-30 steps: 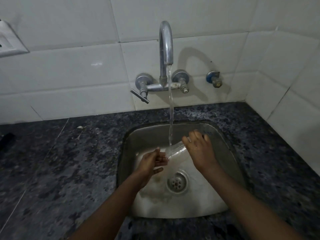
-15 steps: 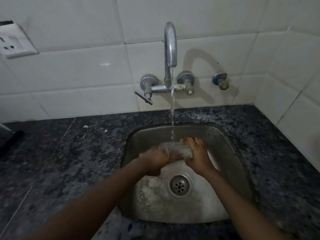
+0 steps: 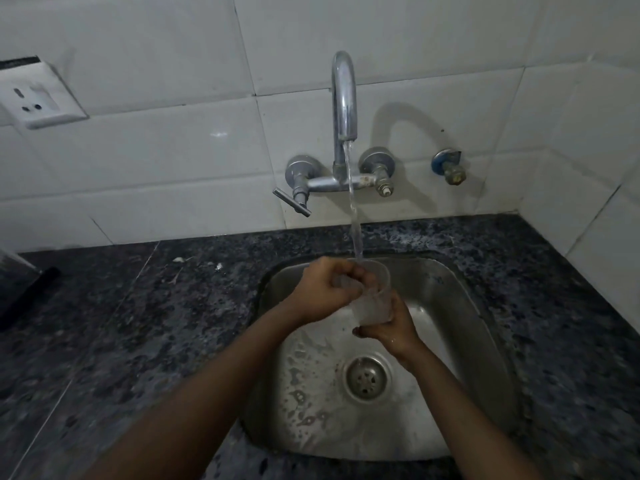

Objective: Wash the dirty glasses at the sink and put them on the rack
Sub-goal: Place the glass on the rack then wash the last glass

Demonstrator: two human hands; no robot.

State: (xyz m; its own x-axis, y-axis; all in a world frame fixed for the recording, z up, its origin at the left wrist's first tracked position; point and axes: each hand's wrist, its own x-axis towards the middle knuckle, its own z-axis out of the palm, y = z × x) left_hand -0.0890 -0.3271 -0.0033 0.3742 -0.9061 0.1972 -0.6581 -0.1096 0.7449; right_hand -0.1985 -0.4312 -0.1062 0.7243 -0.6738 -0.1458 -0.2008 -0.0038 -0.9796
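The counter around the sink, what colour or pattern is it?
The counter is dark speckled stone, black flecked with grey, seen in the head view, the only one.

The left hand [image 3: 323, 292] covers the near rim of the glass [image 3: 372, 299], and its fingers [image 3: 356, 271] perhaps reach inside. A dark object [image 3: 24, 292] on the bench [image 3: 138, 341] is cut off by the left edge.

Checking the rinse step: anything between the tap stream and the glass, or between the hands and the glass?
Nothing visible. The stream falls straight to the rim of the glass over the sink. The left hand grips its rim and the right hand holds its base. No rack is in view.
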